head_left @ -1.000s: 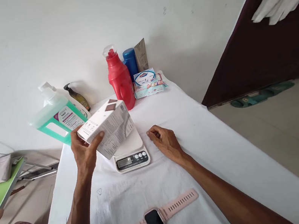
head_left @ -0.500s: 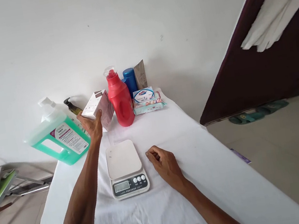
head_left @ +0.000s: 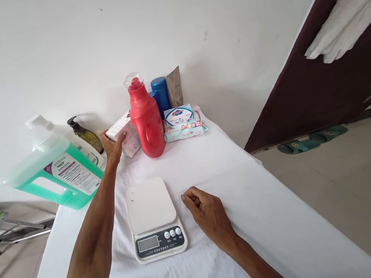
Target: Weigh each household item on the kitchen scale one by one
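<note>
My left hand [head_left: 112, 147] reaches to the far end of the table and grips a small white box [head_left: 124, 133], which rests on the cloth just left of a red detergent bottle [head_left: 145, 118]. My right hand [head_left: 207, 212] lies on the white cloth with its fingers curled, holding nothing, just right of a white kitchen scale [head_left: 153, 217]. The scale's platform is bare.
A large green jug [head_left: 56, 172] with a pump stands at the left edge, a dark pump bottle [head_left: 85, 134] behind it. A blue bottle [head_left: 161, 93], a brown pouch [head_left: 174, 86] and wipes packs [head_left: 183, 123] sit by the wall. A dark door [head_left: 329, 62] stands open at right.
My left hand carried the white box from above the scale to the back of the table and set it down beside the red bottle. The view tilted up; the pink watch left the frame.
</note>
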`<state>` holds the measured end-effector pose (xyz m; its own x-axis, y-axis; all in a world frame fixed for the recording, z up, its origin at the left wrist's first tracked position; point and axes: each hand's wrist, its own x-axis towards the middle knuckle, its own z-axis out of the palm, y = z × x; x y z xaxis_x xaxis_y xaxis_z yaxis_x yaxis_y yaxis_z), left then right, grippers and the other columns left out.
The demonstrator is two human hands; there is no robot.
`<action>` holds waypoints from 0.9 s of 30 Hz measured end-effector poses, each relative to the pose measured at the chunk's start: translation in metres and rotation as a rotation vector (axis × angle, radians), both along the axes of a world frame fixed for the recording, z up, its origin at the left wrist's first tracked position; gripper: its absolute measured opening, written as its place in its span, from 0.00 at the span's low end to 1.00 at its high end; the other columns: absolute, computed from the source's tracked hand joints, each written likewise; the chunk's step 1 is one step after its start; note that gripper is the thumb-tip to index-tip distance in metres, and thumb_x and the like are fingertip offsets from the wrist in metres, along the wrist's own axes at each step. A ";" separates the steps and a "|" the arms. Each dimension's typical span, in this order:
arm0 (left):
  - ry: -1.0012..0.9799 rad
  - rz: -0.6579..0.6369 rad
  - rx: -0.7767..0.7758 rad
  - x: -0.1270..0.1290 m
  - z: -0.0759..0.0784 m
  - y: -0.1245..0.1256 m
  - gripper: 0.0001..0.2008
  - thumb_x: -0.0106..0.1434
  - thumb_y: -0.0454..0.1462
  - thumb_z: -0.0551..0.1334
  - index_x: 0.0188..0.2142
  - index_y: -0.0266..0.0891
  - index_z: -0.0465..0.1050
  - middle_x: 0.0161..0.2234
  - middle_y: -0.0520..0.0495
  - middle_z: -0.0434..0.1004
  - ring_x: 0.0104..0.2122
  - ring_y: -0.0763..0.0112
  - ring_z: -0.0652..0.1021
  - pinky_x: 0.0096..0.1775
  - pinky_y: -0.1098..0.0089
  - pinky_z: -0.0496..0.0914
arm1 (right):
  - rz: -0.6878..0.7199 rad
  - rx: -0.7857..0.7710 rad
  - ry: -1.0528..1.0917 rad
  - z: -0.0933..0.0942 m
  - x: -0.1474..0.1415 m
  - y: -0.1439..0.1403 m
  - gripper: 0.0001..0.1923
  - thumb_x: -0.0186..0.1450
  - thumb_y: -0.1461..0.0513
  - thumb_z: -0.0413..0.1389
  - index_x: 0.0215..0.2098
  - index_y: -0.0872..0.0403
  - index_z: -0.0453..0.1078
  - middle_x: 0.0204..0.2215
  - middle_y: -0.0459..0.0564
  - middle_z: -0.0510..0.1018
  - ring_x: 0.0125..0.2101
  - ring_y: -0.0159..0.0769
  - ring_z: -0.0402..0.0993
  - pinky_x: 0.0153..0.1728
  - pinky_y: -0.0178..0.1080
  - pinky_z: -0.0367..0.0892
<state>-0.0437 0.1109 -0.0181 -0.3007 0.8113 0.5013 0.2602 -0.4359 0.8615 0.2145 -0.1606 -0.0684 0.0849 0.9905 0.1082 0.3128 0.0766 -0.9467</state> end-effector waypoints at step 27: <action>0.402 0.121 0.183 -0.001 0.026 -0.143 0.38 0.69 0.52 0.67 0.70 0.44 0.55 0.65 0.32 0.68 0.66 0.47 0.71 0.68 0.44 0.64 | 0.020 -0.043 -0.102 0.010 0.000 -0.003 0.20 0.66 0.44 0.54 0.28 0.50 0.71 0.21 0.45 0.75 0.22 0.36 0.68 0.26 0.37 0.63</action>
